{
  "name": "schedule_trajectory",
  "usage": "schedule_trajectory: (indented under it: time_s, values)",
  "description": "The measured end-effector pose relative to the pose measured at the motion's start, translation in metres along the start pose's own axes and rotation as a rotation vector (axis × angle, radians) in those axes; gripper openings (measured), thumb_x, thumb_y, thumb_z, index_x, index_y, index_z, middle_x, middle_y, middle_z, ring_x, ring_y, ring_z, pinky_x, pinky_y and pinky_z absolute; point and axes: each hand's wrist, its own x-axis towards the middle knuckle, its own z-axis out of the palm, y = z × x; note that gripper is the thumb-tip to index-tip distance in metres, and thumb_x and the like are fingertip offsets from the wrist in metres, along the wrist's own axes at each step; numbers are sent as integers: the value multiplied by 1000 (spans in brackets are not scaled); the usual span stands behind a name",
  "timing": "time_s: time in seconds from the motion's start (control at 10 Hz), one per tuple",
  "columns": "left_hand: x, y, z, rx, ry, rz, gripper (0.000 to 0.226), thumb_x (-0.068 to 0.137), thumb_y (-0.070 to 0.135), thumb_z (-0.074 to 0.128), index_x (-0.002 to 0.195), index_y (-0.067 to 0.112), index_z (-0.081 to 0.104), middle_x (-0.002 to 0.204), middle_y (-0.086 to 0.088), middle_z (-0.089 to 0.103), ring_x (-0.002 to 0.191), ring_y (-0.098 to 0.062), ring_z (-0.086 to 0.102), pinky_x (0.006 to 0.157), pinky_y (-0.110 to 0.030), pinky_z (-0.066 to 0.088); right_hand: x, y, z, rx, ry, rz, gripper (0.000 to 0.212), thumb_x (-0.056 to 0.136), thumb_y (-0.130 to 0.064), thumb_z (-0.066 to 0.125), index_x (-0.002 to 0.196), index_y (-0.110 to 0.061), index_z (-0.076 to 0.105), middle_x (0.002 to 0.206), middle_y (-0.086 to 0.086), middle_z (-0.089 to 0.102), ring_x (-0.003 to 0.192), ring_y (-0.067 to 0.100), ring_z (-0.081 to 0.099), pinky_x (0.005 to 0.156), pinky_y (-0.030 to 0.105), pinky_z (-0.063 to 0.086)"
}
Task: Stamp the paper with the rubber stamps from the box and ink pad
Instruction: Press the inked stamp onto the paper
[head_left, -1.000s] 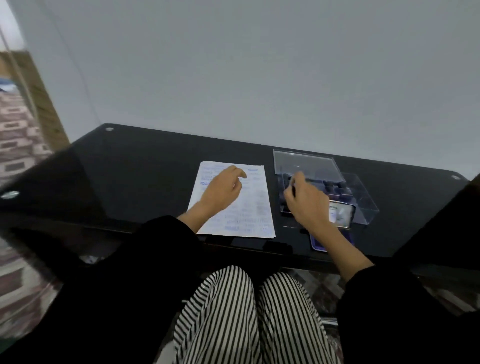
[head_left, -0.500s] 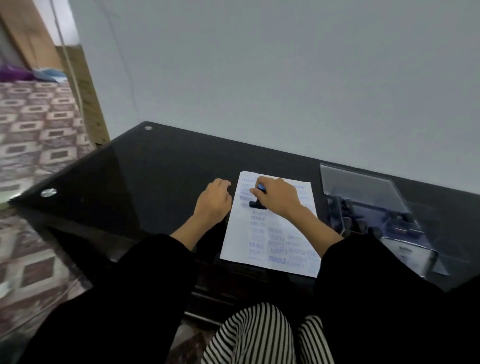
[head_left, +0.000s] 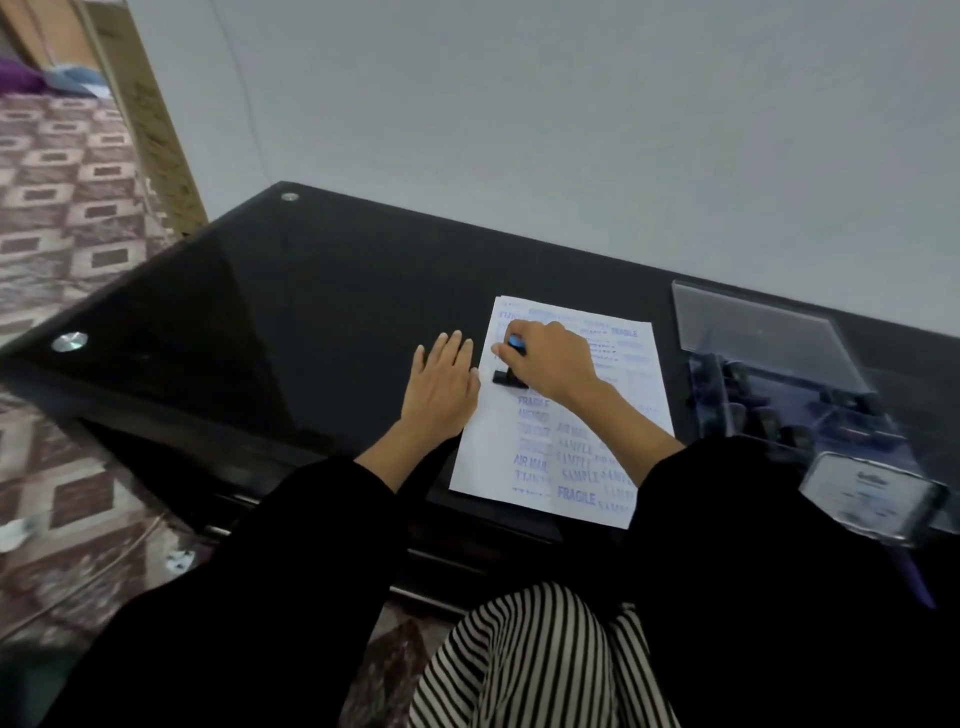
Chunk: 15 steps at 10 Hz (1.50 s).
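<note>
While the left hand (head_left: 440, 387) lies flat with straight fingers at the paper's (head_left: 558, 410) left edge, the right hand (head_left: 551, 364) grips a black stamp (head_left: 509, 375) (blue-topped) pressed onto the sheet's upper left.

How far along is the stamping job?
Done: the paper carries many blue impressions, FRAGILE, AIR MAIL and SAMPLE among them. In hand: the right hand grips a stamp, base down on the paper's upper left; the left hand lies flat at the paper's left edge. Left: some blank patches show, and more stamps sit in the clear box; which were used, I cannot tell.
</note>
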Motion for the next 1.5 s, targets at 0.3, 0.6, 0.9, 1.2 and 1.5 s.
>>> schedule_trajectory:
  time_s: [0.3, 0.6, 0.9, 1.2, 1.5]
  values:
    - [-3, 3, -3, 30, -17, -2, 50, 102, 25, 22, 148, 9, 14, 158, -7, 12, 147, -21, 6, 119, -40, 6, -2, -4, 13, 43, 4, 47, 23, 99, -31, 38, 99, -9, 48, 92, 13, 65, 70, 21, 54, 65, 31, 46]
    - [-2, 3, -2, 40, -28, -1, 50, 102, 25, 22, 148, 9, 15, 158, -8, 12, 147, -21, 6, 119, -41, 6, -16, -8, 25, 93, 99, 29, 14, 100, -25, 36, 92, -14, 36, 76, 4, 54, 52, 11, 40, 48, 18, 31]
    - [-1, 4, -3, 44, -31, -7, 50, 102, 25, 22, 148, 8, 15, 158, -8, 12, 147, -21, 5, 119, -41, 6, -24, -8, 34, 118, 177, 18, 14, 100, -23, 36, 88, -16, 33, 72, 1, 48, 53, 10, 36, 45, 16, 25]
    - [-2, 4, -3, 34, -16, -4, 50, 101, 25, 23, 148, 9, 16, 158, -8, 13, 147, -21, 6, 119, -41, 6, -1, 3, 26, 225, 13, -16, 11, 100, -21, 37, 91, -15, 34, 78, 13, 57, 56, 16, 44, 54, 25, 36]
    - [-1, 3, -2, 14, -2, -2, 50, 101, 26, 24, 147, 9, 18, 157, -7, 15, 147, -21, 8, 119, -41, 6, 13, 8, 32, 310, 12, 8, 12, 99, -19, 39, 91, -11, 41, 85, 21, 63, 62, 23, 50, 60, 36, 44]
